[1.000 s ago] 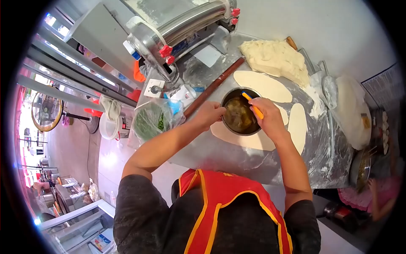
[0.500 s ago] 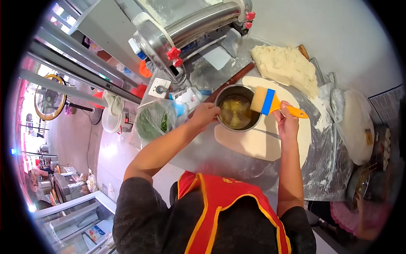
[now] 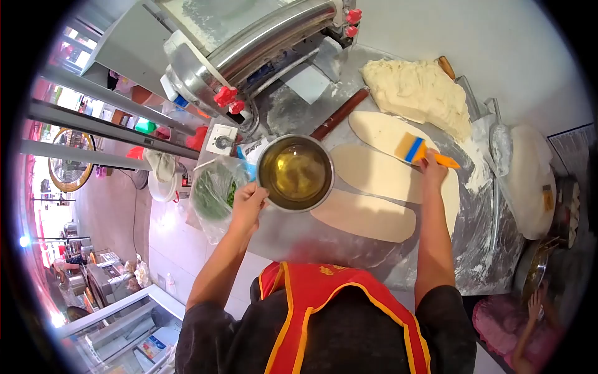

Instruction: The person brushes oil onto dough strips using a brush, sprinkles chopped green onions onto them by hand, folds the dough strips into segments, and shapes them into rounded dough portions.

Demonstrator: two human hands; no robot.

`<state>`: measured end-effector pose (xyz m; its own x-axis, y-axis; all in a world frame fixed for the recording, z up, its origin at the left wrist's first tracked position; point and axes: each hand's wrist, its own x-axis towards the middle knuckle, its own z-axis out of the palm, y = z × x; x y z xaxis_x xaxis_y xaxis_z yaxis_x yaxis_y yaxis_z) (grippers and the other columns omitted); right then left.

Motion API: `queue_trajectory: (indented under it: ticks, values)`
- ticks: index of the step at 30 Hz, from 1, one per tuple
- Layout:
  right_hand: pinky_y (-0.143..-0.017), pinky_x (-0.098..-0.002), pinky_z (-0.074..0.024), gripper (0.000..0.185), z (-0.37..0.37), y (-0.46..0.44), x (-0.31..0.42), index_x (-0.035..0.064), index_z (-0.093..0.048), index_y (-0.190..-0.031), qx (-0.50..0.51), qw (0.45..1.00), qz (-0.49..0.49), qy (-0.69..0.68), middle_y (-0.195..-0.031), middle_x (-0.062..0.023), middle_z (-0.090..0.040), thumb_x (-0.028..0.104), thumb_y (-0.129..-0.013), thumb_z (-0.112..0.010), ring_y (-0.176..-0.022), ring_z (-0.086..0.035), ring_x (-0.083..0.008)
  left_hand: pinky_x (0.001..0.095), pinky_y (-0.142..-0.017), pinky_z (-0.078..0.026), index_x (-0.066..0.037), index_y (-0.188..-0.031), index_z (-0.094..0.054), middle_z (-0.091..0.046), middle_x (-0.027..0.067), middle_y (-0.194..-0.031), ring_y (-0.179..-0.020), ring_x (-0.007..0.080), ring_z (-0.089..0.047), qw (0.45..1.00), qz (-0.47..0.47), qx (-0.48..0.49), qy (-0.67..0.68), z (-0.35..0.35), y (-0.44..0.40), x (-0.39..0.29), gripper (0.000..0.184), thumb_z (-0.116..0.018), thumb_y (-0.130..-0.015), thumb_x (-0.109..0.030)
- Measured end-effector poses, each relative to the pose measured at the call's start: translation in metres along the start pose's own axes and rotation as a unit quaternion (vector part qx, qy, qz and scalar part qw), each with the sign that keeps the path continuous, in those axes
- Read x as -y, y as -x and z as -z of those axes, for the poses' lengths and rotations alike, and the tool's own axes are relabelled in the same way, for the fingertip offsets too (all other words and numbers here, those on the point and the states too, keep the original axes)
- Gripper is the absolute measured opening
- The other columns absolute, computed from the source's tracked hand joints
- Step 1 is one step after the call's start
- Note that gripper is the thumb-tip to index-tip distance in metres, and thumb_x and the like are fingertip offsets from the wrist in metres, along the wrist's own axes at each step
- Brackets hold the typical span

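My left hand (image 3: 250,202) grips the edge of a metal pot (image 3: 296,173) that holds yellow liquid, raised over the left part of the work surface. In my right hand (image 3: 433,167) is the orange handle of a wide brush (image 3: 412,148), whose bristles are at the upper oval dough sheet (image 3: 380,129). Below that lie a middle dough sheet (image 3: 367,169) and a lower dough sheet (image 3: 367,215). A further sheet shows partly behind my right forearm.
A roller machine (image 3: 268,40) stands at the back left, with a dark red rolling pin (image 3: 339,114) in front. Bagged greens (image 3: 215,190) lie left. A big dough lump (image 3: 420,93) sits at the back right. Another person's hand (image 3: 534,305) shows at lower right.
The pot has moved left with my left hand, off the dough sheets. My right hand has taken the brush out of the pot and over to the upper sheet on the right.
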<state>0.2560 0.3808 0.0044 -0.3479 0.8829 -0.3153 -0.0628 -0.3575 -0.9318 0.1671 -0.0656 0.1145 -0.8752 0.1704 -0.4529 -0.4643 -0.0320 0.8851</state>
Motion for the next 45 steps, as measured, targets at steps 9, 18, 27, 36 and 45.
queue_trajectory:
  ticks: [9, 18, 27, 36, 45]
  values:
    - [-0.053, -0.0209, -0.048, 0.014, 0.011, 0.098, -0.019, 0.0027, -0.064, -0.096, 0.056, 0.995, -0.051, 0.068, -0.082, -0.0044, -0.063, 0.007, -0.083, -0.067, -0.063, -0.058, -0.0101, 0.019, -0.047, -0.029, -0.01, -0.06, -0.048, -0.045, -0.0043, -0.058, -0.049, 0.0035, -0.037, 1.0, 0.011, -0.009, 0.021, 0.016, 0.017, 0.004, 0.025, -0.057, -0.082, -0.002]
    - [-0.054, -0.0221, -0.0466, 0.014, 0.043, 0.205, -0.02, 0.0039, -0.063, -0.093, 0.091, 0.99, -0.091, 0.052, -0.08, -0.002, -0.061, 0.008, -0.081, -0.069, -0.061, -0.055, -0.0096, 0.0175, -0.048, -0.033, -0.009, -0.06, -0.051, -0.049, -0.0031, -0.06, -0.05, 0.0034, -0.041, 1.0, 0.008, -0.018, 0.024, 0.032, 0.023, 0.014, 0.022, -0.058, -0.081, -0.004]
    - [-0.07, -0.0253, -0.0547, 0.02, 0.169, 0.153, 0.02, 0.0005, -0.063, -0.1, -0.029, 0.989, 0.048, 0.135, -0.091, -0.0071, -0.064, 0.012, -0.084, -0.067, -0.082, -0.064, -0.0159, 0.0167, -0.05, -0.035, -0.011, -0.062, -0.051, -0.049, -0.0036, -0.06, -0.052, 0.0035, -0.043, 0.999, 0.01, 0.034, 0.036, 0.046, 0.023, 0.02, 0.021, -0.059, -0.081, -0.003]
    - [-0.086, -0.0314, -0.0489, 0.02, 0.158, 0.023, 0.066, 0.0027, -0.068, -0.102, 0.158, 0.822, 0.309, 0.451, -0.105, -0.0127, -0.068, 0.006, -0.082, -0.064, -0.093, -0.065, -0.0221, 0.0173, -0.05, -0.037, -0.014, -0.064, -0.052, -0.049, -0.0052, -0.062, -0.053, 0.0036, -0.044, 0.999, 0.009, -0.035, -0.006, 0.017, 0.044, 0.02, 0.019, -0.06, -0.081, -0.007]
    - [-0.072, -0.0301, -0.0499, 0.018, 0.269, 0.16, 0.108, 0.0084, -0.07, -0.095, 0.381, 0.762, 0.151, 0.502, -0.092, -0.0044, -0.069, 0.002, -0.079, -0.063, -0.08, -0.063, -0.0147, 0.0185, -0.053, -0.038, -0.014, -0.065, -0.051, -0.049, -0.006, -0.064, -0.056, 0.0033, -0.044, 1.0, 0.012, -0.015, 0.021, -0.018, 0.042, 0.028, 0.021, -0.057, -0.083, -0.005]
